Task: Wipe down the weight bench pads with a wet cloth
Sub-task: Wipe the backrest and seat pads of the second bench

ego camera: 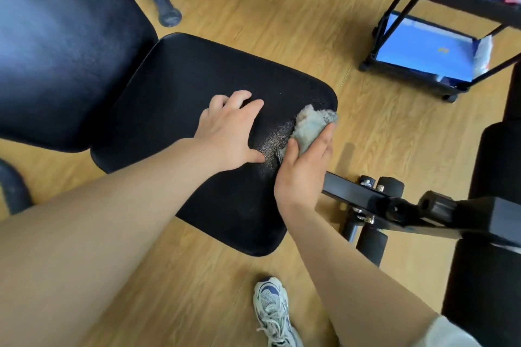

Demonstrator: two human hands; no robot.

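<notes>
The black seat pad [180, 87] of the weight bench fills the middle of the view, and the larger back pad [56, 45] rises at the upper left. My left hand [228, 132] lies flat on the seat pad with its fingers spread. My right hand [303, 175] grips a bunched grey wet cloth [311, 122] and presses it against the right edge of the seat pad. A damp sheen shows on the pad between my two hands.
The bench's black metal frame [363, 197] with foam rollers [372, 245] sticks out to the right. A black wheeled cart [417, 76] with blue items stands at the upper right. A bench foot [169, 15] rests on the wooden floor. My sneaker [272, 310] is at the bottom.
</notes>
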